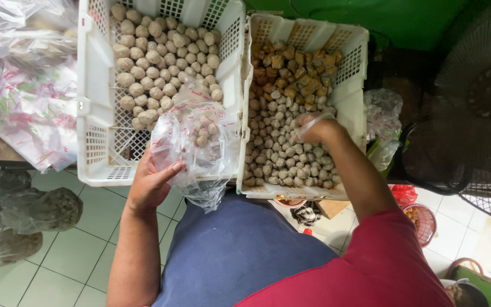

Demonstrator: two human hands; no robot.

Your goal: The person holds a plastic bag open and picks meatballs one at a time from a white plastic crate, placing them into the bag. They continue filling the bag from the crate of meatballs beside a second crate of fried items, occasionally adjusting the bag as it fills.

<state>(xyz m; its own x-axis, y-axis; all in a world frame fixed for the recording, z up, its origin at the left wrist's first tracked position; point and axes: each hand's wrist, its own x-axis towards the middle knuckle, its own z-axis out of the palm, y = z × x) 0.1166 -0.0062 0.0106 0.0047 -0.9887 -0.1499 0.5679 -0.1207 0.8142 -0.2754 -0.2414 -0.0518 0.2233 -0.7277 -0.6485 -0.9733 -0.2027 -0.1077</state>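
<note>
Left hand [152,185] grips clear bag [197,142] of meatballs, over left crate [95,113]. Right hand [313,128], plastic-covered, sits among meatballs in right crate [353,85], beside bag; fingers curled, grip unclear.

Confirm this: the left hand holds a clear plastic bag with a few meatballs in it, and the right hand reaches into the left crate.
Not quite. The left hand does hold the clear plastic bag, but the right hand reaches into the right crate, among its small meatballs. The head view shows it.

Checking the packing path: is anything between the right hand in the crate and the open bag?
Only the two crates' adjoining walls. The right hand lies among small meatballs; the left hand holds the clear bag just across them.
</note>
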